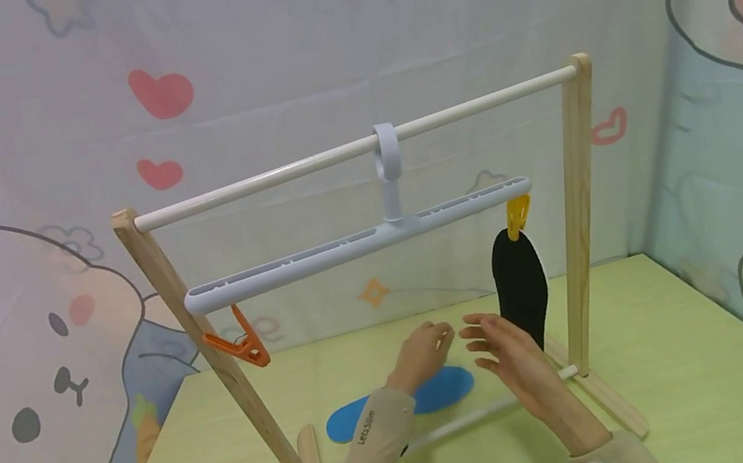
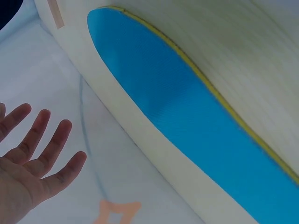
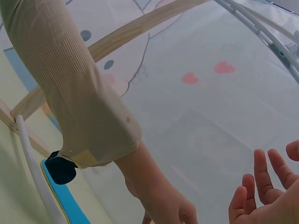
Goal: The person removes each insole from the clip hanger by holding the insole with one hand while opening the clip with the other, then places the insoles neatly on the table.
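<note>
My left hand [image 1: 423, 355] hovers over the blue insole [image 1: 444, 388] with its fingers loosely bent and nothing in them. The insole lies flat on the table, partly covered by my left sleeve; its yellow edge shows in the left wrist view. Just to the right, my right hand [image 1: 511, 360] is raised, fingers apart and palm turned toward the left one, holding nothing. Behind the right hand a black insole [image 1: 520, 280] hangs from a yellow clip [image 1: 519, 215] at the right end of the pale hanger [image 1: 317, 258]. An orange clip [image 1: 243, 343] dangles from the hanger's left end.
The hanger hooks over the white top rod [image 1: 260, 184] of a wooden rack. Its left post [image 1: 217, 364] and right post [image 1: 582, 212] rise on either side of my arms. A lower white rod [image 1: 463, 423] runs beneath my forearms. Patterned cloth hangs behind the table.
</note>
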Motion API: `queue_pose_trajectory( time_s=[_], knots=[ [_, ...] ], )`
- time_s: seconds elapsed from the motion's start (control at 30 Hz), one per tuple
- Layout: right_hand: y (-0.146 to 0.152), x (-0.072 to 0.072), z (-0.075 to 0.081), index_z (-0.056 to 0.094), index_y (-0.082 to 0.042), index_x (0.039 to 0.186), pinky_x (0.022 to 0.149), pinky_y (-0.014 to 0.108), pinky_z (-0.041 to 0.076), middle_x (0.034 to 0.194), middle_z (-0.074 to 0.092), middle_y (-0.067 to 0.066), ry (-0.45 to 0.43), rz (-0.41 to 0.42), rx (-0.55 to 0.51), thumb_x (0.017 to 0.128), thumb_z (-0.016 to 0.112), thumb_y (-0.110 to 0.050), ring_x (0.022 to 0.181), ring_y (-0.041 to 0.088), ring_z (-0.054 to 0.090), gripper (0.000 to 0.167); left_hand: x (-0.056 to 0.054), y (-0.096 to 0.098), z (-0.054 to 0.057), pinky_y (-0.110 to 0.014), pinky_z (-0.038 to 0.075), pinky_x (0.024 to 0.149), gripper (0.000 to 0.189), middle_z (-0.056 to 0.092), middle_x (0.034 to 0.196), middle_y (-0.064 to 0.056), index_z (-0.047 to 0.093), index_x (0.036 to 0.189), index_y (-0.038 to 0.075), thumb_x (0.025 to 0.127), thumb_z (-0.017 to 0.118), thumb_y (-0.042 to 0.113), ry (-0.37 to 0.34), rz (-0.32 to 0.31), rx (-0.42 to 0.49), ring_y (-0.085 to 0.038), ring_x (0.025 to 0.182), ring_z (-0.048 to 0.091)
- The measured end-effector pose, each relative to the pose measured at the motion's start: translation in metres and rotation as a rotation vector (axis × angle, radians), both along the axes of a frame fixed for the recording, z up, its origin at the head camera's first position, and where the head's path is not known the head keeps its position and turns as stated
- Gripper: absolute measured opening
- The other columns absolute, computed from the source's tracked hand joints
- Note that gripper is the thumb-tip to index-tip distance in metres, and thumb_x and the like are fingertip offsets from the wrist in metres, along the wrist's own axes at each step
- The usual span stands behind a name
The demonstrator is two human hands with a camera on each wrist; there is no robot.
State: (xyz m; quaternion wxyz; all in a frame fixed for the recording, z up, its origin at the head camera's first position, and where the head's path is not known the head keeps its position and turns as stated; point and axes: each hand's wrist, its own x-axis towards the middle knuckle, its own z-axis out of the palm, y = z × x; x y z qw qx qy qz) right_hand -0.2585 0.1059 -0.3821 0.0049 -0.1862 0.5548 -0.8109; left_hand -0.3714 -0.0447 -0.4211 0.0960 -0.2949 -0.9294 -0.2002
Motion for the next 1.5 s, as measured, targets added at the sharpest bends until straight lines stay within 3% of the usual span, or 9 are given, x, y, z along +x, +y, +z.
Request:
queue_pose_trajectory(
  time_s=[0.3,0.53,0.77,1.03,1.2,1.5],
  knots=[
    [-0.001,0.000,0.002,0.056,-0.023,0.108,0.080,0.024,0.043,0.099,0.060,-0.013,-0.026,-0.100,0.054,0.095,0.039,-0.029,0.092,0.003,0.054,0.022,0.005,0.002,0.002,-0.025,0.047,0.067,0.027,0.060,0.098,-0.007,0.059,0.110,0.010,0.095,0.042,0.023,-0.032,-0.016,0.022,-0.017,0.082,0.056],
    [0.001,-0.001,0.002,0.056,-0.021,0.108,0.077,0.023,0.044,0.098,0.061,-0.012,-0.012,-0.145,0.053,0.095,0.039,-0.027,0.090,0.005,0.054,0.022,0.004,0.005,-0.005,-0.029,0.049,0.078,0.032,0.057,0.111,-0.009,0.052,0.120,0.009,0.096,0.039,0.026,-0.106,-0.031,0.082,-0.021,0.098,0.057],
    [0.004,-0.001,0.005,0.056,-0.022,0.106,0.076,0.021,0.045,0.098,0.060,-0.012,-0.013,-0.169,0.044,0.095,0.040,-0.027,0.091,0.006,0.054,0.020,0.007,0.011,-0.006,-0.031,0.049,0.079,0.036,0.055,0.115,-0.011,0.044,0.127,0.010,0.096,0.037,0.027,-0.163,-0.034,0.113,-0.023,0.100,0.056],
    [0.005,0.000,0.005,0.053,-0.014,0.112,0.077,0.020,0.046,0.100,0.059,-0.011,0.004,-0.194,0.064,0.095,0.040,-0.029,0.093,0.006,0.054,0.026,0.008,0.015,-0.009,-0.033,0.048,0.081,0.039,0.053,0.118,-0.010,0.040,0.130,0.010,0.097,0.035,0.030,-0.188,-0.049,0.130,-0.023,0.102,0.055],
    [0.007,-0.002,0.006,0.049,-0.007,0.116,0.076,0.019,0.046,0.098,0.060,-0.012,0.003,-0.240,0.087,0.094,0.041,-0.031,0.092,0.007,0.053,0.033,0.012,0.018,-0.006,-0.034,0.048,0.082,0.040,0.053,0.119,-0.010,0.040,0.131,0.010,0.097,0.034,0.031,-0.196,-0.056,0.145,-0.024,0.104,0.055],
    [0.015,-0.005,0.008,0.050,-0.012,0.115,0.078,0.021,0.045,0.097,0.059,-0.014,0.005,-0.303,0.116,0.094,0.040,-0.034,0.093,0.005,0.052,0.032,0.017,0.021,0.002,-0.034,0.048,0.085,0.039,0.053,0.120,-0.011,0.040,0.131,0.011,0.097,0.034,0.029,-0.212,-0.066,0.186,-0.025,0.105,0.056]
  ],
)
